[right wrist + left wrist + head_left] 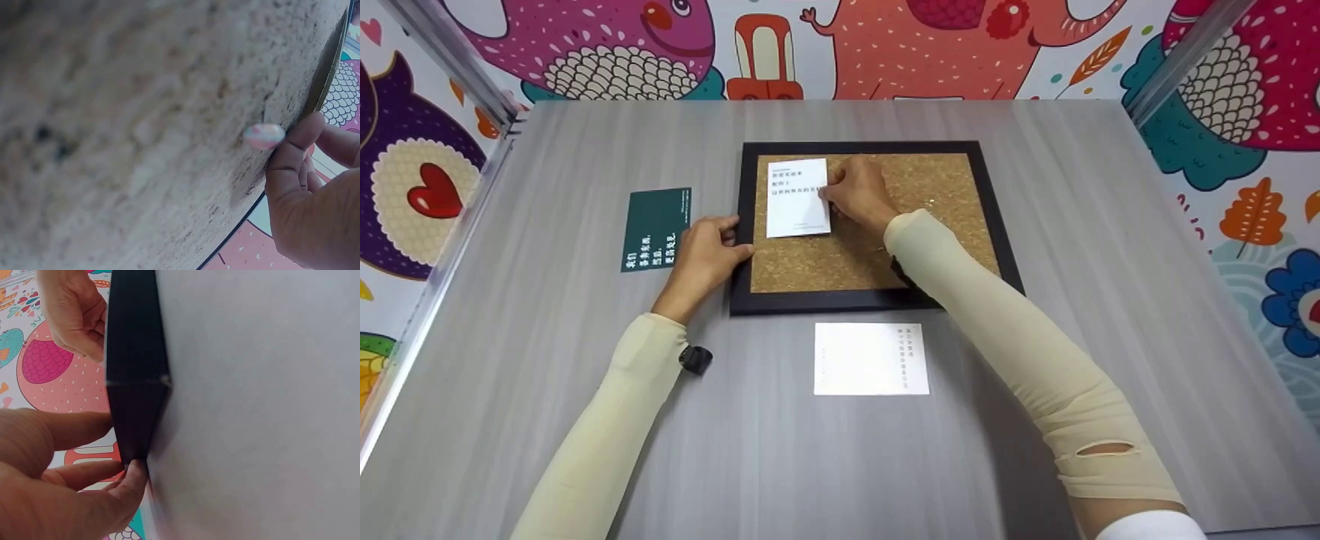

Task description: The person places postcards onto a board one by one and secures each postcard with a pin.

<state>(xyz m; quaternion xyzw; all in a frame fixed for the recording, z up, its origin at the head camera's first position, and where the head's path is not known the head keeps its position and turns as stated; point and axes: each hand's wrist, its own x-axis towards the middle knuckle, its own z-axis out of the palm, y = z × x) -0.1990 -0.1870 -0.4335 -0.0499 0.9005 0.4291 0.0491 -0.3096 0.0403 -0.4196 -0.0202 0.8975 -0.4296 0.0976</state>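
Head view: at centre frame a cork board [877, 225] in a black frame lies flat on a grey table [1110, 300], with a white note [798, 197] standing upright on its long axis in the board's upper left corner. The right hand [855, 193], fingers curled, meets the note's right edge, so the note lies just left of it; what it pinches is hidden here. The left hand [706, 253] grips the frame's left rail, nearer the green card [656, 229] at left; a second white card [871, 358] lies below the board. Left wrist view: thumb and fingers [84, 481] clasp the dark frame edge [136, 382]. Right wrist view: blurred cork fills the frame, and the fingertips [292, 152] at right pinch a pale pin [264, 136] touching the cork.
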